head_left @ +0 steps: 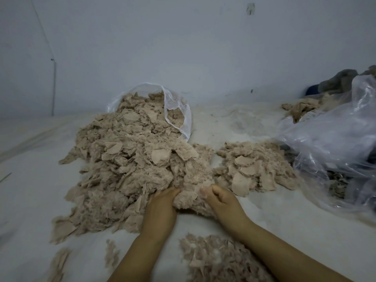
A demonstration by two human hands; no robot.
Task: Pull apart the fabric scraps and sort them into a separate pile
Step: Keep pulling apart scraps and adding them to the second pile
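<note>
A big heap of beige furry fabric scraps (130,167) spills out of a clear plastic bag (179,110) across the white floor. Both hands grip one clump of scraps (191,192) at the heap's near right edge. My left hand (162,206) has its fingers dug into the clump's left side. My right hand (218,198) pinches its right side with curled fingers. A smaller pile of scraps (254,169) lies to the right of the clump. Another small pile (213,257) sits near me, between my forearms.
A large crumpled clear plastic bag (335,147) lies at the right with more scraps behind it (301,106) and dark cloth (341,78) at the wall. Loose scraps (61,261) dot the near left floor. The grey wall stands close behind the heap.
</note>
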